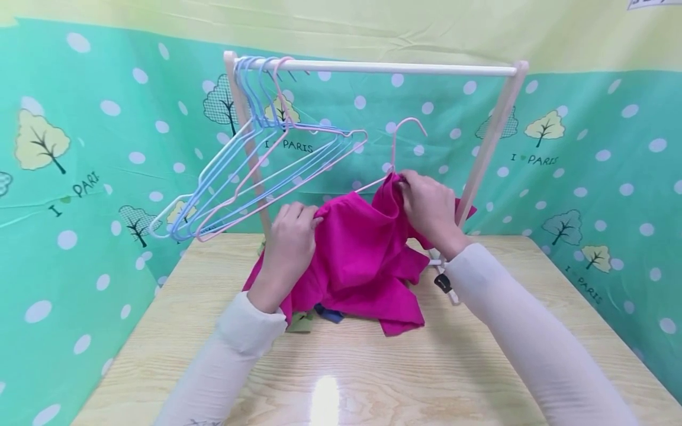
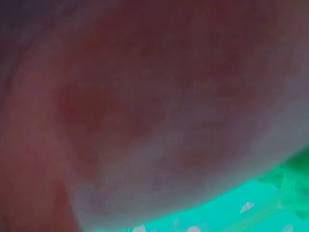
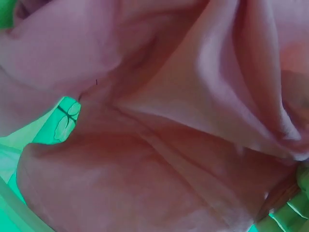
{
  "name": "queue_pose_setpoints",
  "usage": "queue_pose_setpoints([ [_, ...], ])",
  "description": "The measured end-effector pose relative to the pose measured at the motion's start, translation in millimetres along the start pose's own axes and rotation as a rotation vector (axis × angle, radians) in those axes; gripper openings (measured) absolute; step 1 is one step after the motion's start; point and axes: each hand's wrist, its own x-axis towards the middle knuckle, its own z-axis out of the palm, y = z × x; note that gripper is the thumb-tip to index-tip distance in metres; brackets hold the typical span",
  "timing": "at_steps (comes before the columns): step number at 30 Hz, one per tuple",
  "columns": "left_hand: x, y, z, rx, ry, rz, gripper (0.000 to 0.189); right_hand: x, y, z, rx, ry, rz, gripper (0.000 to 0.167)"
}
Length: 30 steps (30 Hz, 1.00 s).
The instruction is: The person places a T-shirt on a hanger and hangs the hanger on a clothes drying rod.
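Observation:
In the head view a magenta shirt (image 1: 354, 236) is held up over the table, its lower part bunched in folds. My left hand (image 1: 292, 245) grips its left shoulder edge with curled fingers. By the neckline, my right hand (image 1: 430, 204) pinches the fabric between thumb and fingers. A pink hanger (image 1: 393, 145) sits partly inside the shirt: its hook rises free above the neckline, a stretch of its arm shows at the left, and the rest is hidden by cloth. Folds of the shirt (image 3: 120, 174) fill the right wrist view. The left wrist view is dark and blurred.
A white rack (image 1: 383, 68) stands behind the shirt. Several blue, white and pink hangers (image 1: 256, 124) hang at its left end. Green cloth (image 1: 301, 323) and blue cloth (image 1: 329, 313) peek out beneath the shirt on the wooden table (image 1: 373, 378). A black clip (image 1: 443, 283) is near the rack's right foot.

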Motion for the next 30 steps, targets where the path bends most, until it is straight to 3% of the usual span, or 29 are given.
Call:
queue_pose_setpoints([
  [6, -0.3, -2.4, 4.7, 0.012, 0.033, 0.001, 0.014, -2.4, 5.2, 7.1, 0.016, 0.024, -0.118, 0.016],
  [14, -0.6, -8.3, -0.8, -0.037, 0.065, -0.041, 0.01, -5.3, 27.5, 10.6, -0.028, -0.034, -0.283, 0.053],
  [23, -0.6, -15.5, -7.4, -0.073, 0.086, -0.102, 0.011, -8.0, 55.8, 10.8, -0.025, -0.131, -0.257, 0.054],
  [26, -0.9, -16.6, -6.4, -0.078, 0.09, -0.119, 0.011, -10.7, 57.1, 12.4, 0.03, -0.093, -0.226, 0.053],
  [30, -1.2, -17.8, -5.7, -0.091, 0.099, -0.125, 0.01, -17.6, 59.3, 17.2, 0.091, 0.076, -0.236, 0.047],
])
